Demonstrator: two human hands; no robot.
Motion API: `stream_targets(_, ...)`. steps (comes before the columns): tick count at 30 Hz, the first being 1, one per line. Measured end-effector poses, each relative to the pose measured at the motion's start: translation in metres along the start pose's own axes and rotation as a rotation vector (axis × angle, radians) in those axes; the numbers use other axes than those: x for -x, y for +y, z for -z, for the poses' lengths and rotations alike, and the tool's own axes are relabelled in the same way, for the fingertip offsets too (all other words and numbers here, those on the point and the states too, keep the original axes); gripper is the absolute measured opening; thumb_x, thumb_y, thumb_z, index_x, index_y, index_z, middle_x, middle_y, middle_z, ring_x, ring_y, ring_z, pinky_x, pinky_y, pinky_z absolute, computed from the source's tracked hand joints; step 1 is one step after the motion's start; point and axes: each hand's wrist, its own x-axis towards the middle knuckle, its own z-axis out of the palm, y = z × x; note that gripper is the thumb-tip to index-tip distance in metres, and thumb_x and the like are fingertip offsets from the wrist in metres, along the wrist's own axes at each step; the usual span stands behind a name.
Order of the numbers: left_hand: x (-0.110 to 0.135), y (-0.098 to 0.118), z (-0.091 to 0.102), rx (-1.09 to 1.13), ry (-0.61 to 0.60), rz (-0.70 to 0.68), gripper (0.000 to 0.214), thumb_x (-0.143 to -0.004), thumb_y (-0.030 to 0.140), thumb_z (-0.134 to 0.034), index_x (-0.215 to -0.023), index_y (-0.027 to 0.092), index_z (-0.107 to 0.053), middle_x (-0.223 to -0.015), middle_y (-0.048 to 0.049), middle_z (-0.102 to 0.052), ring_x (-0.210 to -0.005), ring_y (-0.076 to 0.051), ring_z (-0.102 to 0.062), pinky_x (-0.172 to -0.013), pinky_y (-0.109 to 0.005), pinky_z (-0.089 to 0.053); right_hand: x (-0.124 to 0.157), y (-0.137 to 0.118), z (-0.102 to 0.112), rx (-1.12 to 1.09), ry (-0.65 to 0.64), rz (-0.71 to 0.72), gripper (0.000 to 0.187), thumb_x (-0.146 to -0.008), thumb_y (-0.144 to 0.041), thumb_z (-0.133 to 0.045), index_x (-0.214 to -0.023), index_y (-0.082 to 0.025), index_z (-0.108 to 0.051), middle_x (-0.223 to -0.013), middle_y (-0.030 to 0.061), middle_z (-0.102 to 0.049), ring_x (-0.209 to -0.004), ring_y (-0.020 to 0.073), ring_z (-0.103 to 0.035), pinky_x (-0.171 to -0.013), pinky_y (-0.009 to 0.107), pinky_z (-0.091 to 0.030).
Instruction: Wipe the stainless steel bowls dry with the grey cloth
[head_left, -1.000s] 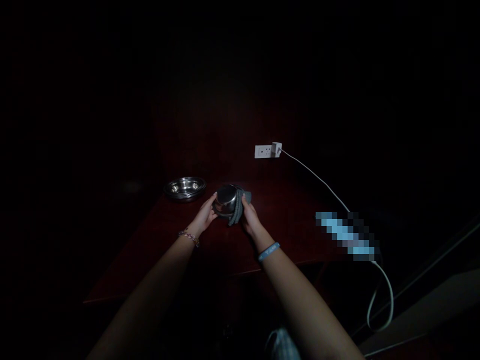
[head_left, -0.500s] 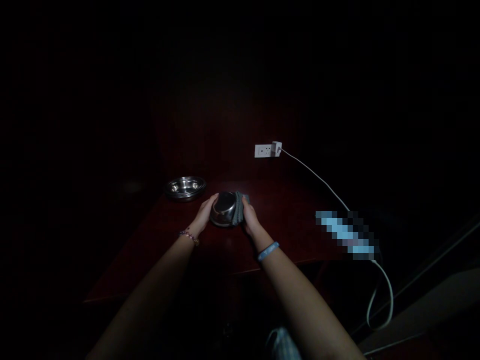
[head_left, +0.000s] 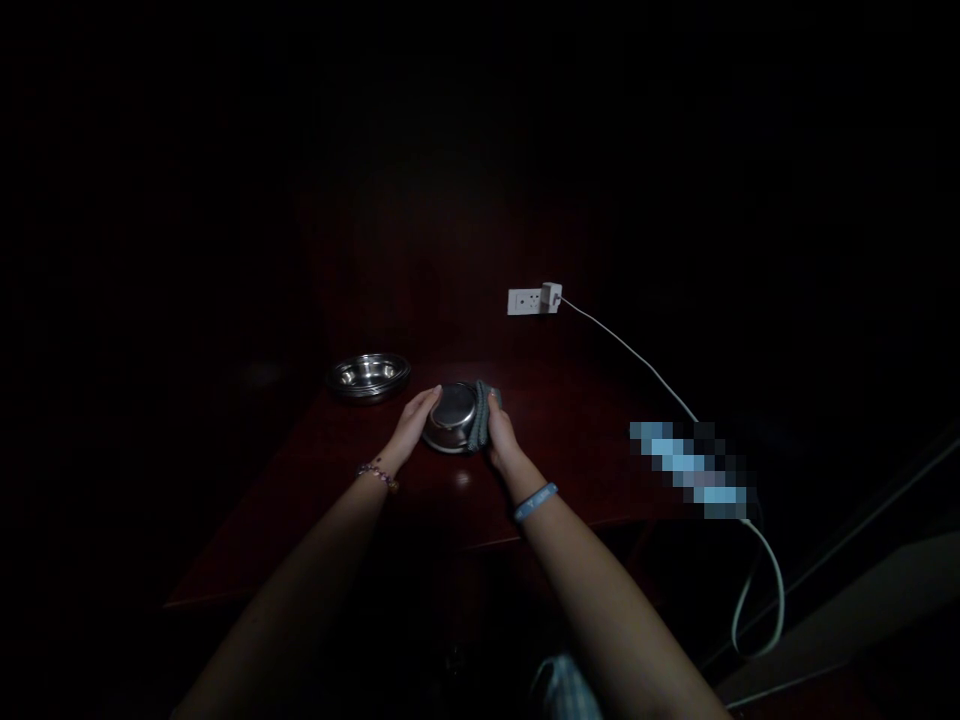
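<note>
A shiny metal bowl (head_left: 453, 408), its flat base turned up toward me, is held between my two hands over the table. My left hand (head_left: 411, 425) grips its left side, thumb along the wall near the base. On the right side, my right hand (head_left: 504, 430) is closed on a grey-green cloth (head_left: 480, 415) and presses it against the bowl's wall. The fingers beneath the bowl and behind the cloth are hidden. Whether the rim touches the table I cannot tell.
Shiny metal bowls (head_left: 369, 376), stacked, stand at the back left of the dark red table (head_left: 330, 520). A white wall socket (head_left: 525, 301) holds a charger (head_left: 552, 294). Its white cable (head_left: 637, 355) runs down right to a blurred-out object (head_left: 690, 465). The surroundings are very dark.
My right hand and the cloth have shifted very slightly along the bowl's right side. The bowl is tilted a little differently; my left hand grips nearly the same spot.
</note>
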Motion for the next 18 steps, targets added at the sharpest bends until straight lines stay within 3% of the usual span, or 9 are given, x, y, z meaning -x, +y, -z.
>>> stream_targets(8,0.004,0.008,-0.009,0.056,0.026,0.038,0.036,-0.083,0.049,-0.085,-0.103,0.020,-0.081,-0.116,-0.0104,-0.082,-0.128,-0.032,-0.069,-0.120,-0.046,-0.048,0.006,-0.008,-0.003,-0.081,0.081,-0.052,0.032,-0.104,-0.040,-0.062,-0.086,-0.019,-0.079,-0.084,0.0066,-0.084,-0.101,0.0226,-0.082,-0.099,0.032,-0.062)
stream_targets(18,0.004,0.006,-0.010,0.056,0.034,0.013,0.046,-0.078,0.050,-0.088,-0.110,0.020,-0.075,-0.119,-0.0101,-0.079,-0.126,-0.031,-0.070,-0.120,-0.046,-0.048,0.013,-0.015,-0.008,-0.080,0.098,-0.070,0.032,-0.103,-0.041,-0.063,-0.087,-0.019,-0.080,-0.092,0.0069,-0.087,-0.101,0.0233,-0.082,-0.102,0.034,-0.063)
